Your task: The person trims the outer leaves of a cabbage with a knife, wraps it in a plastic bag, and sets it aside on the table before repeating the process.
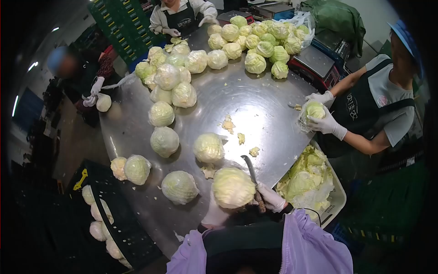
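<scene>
Two gloved hands at lower centre: left hand (214, 213) cupped against a cabbage (232, 187) at the steel table (255, 105) edge, right hand (272, 198) closed round a knife (252, 176) just beside it; trimming looks underway, and any cut needs the head steadied.

Glossy steel table (255, 105), dark metal knife blade (250, 166), black plastic crate (123, 219), matt white gloves (272, 198)

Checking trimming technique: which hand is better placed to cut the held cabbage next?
Right, probably: the right hand grips the knife, blade beside the cabbage, while the left hand supports that cabbage.
</scene>
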Tool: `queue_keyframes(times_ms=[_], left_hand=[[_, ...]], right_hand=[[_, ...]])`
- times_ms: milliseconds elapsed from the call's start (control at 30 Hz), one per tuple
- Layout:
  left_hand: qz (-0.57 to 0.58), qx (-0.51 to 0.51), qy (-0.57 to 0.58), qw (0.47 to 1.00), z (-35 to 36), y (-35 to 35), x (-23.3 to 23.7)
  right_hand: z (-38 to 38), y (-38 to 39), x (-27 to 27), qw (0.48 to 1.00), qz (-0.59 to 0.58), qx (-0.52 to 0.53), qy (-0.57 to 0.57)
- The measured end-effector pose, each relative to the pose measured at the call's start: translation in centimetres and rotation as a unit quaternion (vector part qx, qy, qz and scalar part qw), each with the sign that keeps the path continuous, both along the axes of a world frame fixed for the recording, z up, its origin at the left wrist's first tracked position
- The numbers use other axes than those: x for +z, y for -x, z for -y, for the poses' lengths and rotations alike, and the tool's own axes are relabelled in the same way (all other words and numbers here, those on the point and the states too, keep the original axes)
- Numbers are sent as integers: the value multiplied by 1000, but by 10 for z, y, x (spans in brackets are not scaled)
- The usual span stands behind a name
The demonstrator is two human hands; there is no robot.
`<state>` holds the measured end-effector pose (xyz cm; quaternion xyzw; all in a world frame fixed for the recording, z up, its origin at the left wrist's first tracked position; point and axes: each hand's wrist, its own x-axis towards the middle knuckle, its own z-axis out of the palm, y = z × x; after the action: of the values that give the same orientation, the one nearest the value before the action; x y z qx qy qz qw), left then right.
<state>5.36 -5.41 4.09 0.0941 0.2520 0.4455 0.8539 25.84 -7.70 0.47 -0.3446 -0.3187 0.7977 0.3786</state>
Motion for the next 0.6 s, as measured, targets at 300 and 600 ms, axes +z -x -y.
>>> queue_keyframes(times_ms=[300, 600], left_hand=[[-467, -129, -411, 773, 5, 33, 3], [-214, -74, -234, 945, -6, 33, 15]], right_hand=[[-1, 15, -11, 966, -141, -73, 203], [12, -3, 18, 989, 27, -11, 148]])
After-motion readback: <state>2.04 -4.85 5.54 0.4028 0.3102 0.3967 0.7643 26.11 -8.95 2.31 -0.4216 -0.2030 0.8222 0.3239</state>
